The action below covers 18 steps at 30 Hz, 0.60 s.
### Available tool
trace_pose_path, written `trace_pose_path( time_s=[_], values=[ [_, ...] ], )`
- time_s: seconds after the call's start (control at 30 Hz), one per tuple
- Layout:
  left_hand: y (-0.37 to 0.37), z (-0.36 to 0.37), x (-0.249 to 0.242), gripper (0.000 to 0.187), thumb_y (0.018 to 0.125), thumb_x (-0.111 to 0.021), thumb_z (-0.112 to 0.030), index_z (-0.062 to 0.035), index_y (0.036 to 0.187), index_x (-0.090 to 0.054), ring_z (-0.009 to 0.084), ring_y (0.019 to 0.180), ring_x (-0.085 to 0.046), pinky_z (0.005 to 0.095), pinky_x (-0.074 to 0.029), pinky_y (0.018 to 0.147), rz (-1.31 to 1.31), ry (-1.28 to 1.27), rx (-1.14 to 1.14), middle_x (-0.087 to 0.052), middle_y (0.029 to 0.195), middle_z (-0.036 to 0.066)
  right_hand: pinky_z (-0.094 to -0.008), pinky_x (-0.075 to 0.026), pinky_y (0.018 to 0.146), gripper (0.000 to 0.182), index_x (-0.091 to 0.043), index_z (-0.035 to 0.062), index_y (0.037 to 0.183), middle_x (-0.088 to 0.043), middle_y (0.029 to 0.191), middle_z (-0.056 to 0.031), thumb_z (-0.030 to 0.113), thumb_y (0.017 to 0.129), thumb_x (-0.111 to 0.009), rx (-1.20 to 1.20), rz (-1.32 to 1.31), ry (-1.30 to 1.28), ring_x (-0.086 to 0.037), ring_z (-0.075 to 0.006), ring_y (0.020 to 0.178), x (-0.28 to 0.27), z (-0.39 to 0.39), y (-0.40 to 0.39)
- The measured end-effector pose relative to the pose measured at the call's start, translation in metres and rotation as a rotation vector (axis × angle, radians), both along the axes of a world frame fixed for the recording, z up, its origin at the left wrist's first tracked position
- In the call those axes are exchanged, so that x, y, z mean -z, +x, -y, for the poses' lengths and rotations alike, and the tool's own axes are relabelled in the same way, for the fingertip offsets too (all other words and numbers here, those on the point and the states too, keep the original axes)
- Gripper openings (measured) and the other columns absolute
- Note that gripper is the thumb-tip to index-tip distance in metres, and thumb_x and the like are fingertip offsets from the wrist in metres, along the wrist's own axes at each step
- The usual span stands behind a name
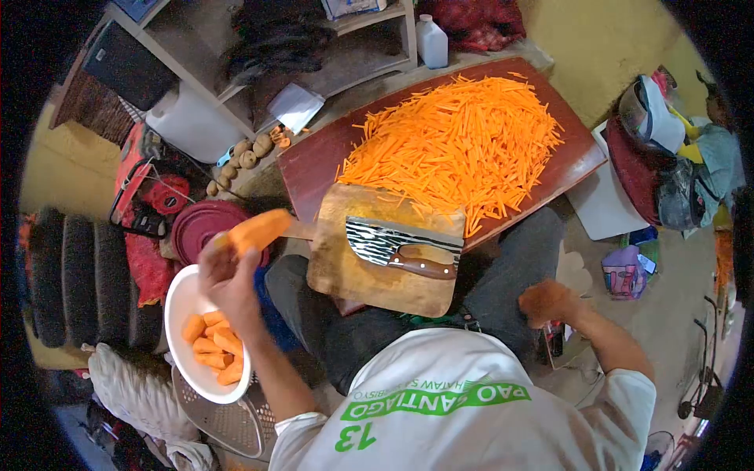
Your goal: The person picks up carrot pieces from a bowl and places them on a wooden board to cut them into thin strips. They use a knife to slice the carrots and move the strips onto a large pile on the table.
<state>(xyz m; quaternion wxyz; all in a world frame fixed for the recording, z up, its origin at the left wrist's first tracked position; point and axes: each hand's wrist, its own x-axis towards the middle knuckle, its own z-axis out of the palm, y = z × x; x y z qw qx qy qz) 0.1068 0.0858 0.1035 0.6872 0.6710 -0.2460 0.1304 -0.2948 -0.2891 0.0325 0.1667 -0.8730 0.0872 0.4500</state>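
Note:
A peeled carrot is gripped in my left hand, raised above the rim of a white basin. Several peeled carrots lie in that basin, left of my body. Across my lap rests a wooden cutting board. On it lies a cleaver with a striped blade and brown handle, touched by neither hand. My right hand is curled closed beside my right knee, with no object showing in it. A large heap of carrot strips covers much of the dark red tabletop beyond the board.
A maroon lid or tub stands behind the basin, and a perforated grey stool is under it. Several potatoes lie on the floor near a shelf. A white jug is at the back. A purple container sits right.

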Motion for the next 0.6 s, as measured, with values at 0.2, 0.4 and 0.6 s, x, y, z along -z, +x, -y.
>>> trace_pose_path(
  time_s=[0.2, 0.4, 0.6],
  values=[
    [-0.017, 0.093, 0.067, 0.031, 0.089, -0.084, 0.003, 0.0001, 0.116, -0.069, 0.0145, 0.098, -0.068, 0.0291, -0.056, 0.091, -0.166, -0.045, 0.003, -0.072, 0.108, 0.005, -0.0489, -0.061, 0.069, 0.025, -0.079, 0.0007, 0.081, -0.077, 0.084, -0.0201, 0.020, 0.068, -0.071, -0.067, -0.073, -0.085, -0.078, -0.0366, 0.081, -0.014, -0.007, 0.011],
    [-0.034, 0.092, 0.112, 0.034, 0.093, -0.077, 0.011, 0.0038, 0.124, -0.064, 0.0183, 0.111, -0.069, 0.0302, -0.058, 0.095, -0.279, 0.091, 0.178, -0.067, 0.118, 0.009, -0.0493, -0.061, 0.076, 0.026, -0.081, 0.0031, 0.087, -0.078, 0.095, -0.0202, 0.025, 0.076, -0.072, -0.154, -0.129, -0.103, -0.078, -0.0367, 0.091, 0.020, -0.004, 0.001],
    [-0.038, 0.089, 0.106, 0.044, 0.082, -0.086, 0.004, 0.0007, 0.122, -0.069, 0.0223, 0.106, -0.066, 0.0330, -0.055, 0.092, 0.065, 0.328, 0.043, -0.064, 0.112, 0.010, -0.0500, -0.060, 0.080, 0.027, -0.080, 0.0050, 0.096, -0.077, 0.097, -0.0173, 0.028, 0.088, -0.070, -0.232, 0.115, -0.187, -0.077, -0.0349, 0.097, -0.005, -0.009, 0.008]
  ],
)
